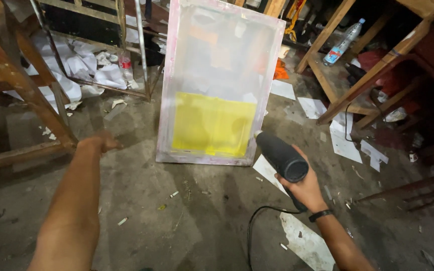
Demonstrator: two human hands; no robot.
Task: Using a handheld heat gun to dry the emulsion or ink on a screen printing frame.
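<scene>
Black dryer (281,155), gripped by right hand (305,188), faces the yellow-patched screen frame (217,85) on littered concrete floor (187,216).

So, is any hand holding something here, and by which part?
The right hand holds a black hair dryer by its handle, nozzle toward the printing screen. The left hand holds nothing.

This is a screen-printing workshop, rough and well used. A screen-printing frame (220,83) with a yellow coated patch on its mesh stands propped upright on the stained concrete floor (177,221). Bare wooden racks (21,95) and a wooden bench frame (377,65) crowd the sides. Scraps of white paper (84,65) litter the ground, and a plastic bottle (344,42) lies among them.
</scene>
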